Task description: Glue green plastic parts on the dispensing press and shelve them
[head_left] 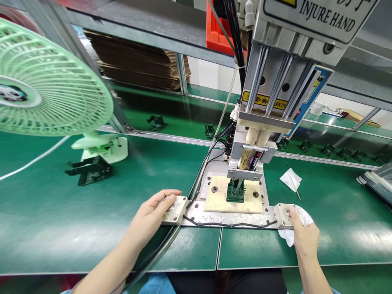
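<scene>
At the two ends of the metal bar, both my hands are on: my left hand clasps the left button block, thumb on top, and across from it my right hand has its thumb on the right button block, fingers curled on a crumpled white cloth. Whether either button is pushed in, I can't tell. Between my grips and a little beyond them, there's the dark plastic part, seated in the cream fixture plate, right below the press head. Beyond my right grip, a cotton swab lies across white paper; beyond my left, a loose black plastic bracket sits beside the green fan.
</scene>
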`<state>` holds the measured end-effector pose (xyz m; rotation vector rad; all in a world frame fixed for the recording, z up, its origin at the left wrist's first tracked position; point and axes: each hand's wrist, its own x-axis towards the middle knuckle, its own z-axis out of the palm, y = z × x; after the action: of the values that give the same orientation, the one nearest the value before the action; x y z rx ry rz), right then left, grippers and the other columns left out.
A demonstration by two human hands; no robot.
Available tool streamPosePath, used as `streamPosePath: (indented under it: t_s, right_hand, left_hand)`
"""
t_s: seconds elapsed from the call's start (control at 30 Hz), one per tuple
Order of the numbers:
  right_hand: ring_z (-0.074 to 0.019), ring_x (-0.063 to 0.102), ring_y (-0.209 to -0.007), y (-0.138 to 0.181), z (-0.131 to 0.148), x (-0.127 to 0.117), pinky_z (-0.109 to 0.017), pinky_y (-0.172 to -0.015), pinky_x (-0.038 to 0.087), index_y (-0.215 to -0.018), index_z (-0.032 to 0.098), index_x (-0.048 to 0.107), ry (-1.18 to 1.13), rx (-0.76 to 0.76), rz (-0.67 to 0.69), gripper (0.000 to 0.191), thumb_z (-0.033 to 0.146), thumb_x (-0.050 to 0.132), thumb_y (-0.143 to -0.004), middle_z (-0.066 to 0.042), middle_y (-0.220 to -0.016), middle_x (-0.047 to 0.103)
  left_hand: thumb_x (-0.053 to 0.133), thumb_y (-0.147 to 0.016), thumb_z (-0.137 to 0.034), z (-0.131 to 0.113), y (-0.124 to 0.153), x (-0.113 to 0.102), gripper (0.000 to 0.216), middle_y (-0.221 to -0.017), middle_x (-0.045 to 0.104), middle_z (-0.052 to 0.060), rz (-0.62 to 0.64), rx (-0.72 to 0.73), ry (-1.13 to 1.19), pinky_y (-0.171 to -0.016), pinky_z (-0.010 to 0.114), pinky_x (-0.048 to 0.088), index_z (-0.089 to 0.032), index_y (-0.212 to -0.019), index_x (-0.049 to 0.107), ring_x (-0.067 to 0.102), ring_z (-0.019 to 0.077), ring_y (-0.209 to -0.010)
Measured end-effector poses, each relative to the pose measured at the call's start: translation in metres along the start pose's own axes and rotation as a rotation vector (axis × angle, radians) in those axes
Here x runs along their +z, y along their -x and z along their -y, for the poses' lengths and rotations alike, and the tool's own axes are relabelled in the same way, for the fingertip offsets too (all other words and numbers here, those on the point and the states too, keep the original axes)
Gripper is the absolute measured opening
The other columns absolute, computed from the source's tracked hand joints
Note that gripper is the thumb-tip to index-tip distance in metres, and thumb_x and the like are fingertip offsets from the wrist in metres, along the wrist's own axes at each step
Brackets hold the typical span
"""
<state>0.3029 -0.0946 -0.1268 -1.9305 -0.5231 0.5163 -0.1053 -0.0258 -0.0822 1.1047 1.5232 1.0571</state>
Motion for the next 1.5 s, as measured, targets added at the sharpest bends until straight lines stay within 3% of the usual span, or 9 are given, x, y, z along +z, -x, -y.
streamPosePath:
  t_s: [0.5,0.9,1.17,1.5]
  right_hand:
    - [-0.0359,0.070,-0.095,0.0012,0.0022,-0.0009,-0.039,-0.078,0.055,-0.089,0.011,0.076,0.004,-0.048,-0.013,0.067,0.069,0.080,-0.055,-0.014,-0.090,0.076]
    - [-0.0389,0.067,-0.102,0.0024,0.0038,-0.0019,-0.045,-0.087,0.052,-0.086,0.013,0.076,0.043,-0.036,-0.007,0.065,0.071,0.077,-0.056,-0.014,-0.092,0.076]
    - [-0.0362,0.068,-0.101,0.0036,0.0035,-0.0016,-0.042,-0.089,0.051,-0.086,0.015,0.076,0.020,-0.015,-0.001,0.061,0.069,0.078,-0.057,-0.012,-0.092,0.076]
    - [-0.0367,0.069,-0.096,0.0033,0.0045,-0.0021,-0.041,-0.080,0.054,-0.086,0.013,0.076,0.033,-0.029,-0.017,0.064,0.069,0.079,-0.056,-0.014,-0.089,0.076]
  left_hand:
    - [0.075,-0.065,-0.054,-0.0053,0.0016,0.0034,0.041,-0.070,0.068,0.001,-0.029,0.020,0.008,-0.049,0.023,0.042,-0.020,-0.088,0.073,0.053,0.0146,-0.054]
    - [0.074,-0.067,-0.055,-0.0034,0.0010,0.0031,0.041,-0.069,0.067,0.001,-0.034,0.027,-0.021,-0.048,0.023,0.041,-0.020,-0.088,0.072,0.052,0.0147,-0.053]
    - [0.074,-0.066,-0.057,0.0001,-0.0004,0.0025,0.043,-0.069,0.067,0.000,-0.040,0.031,-0.022,-0.049,0.022,0.041,-0.020,-0.088,0.072,0.053,0.0144,-0.054]
    - [0.075,-0.065,-0.059,-0.0018,0.0002,0.0046,0.047,-0.068,0.067,-0.001,-0.037,-0.020,0.033,-0.049,0.021,0.039,-0.020,-0.090,0.071,0.051,0.0135,-0.055]
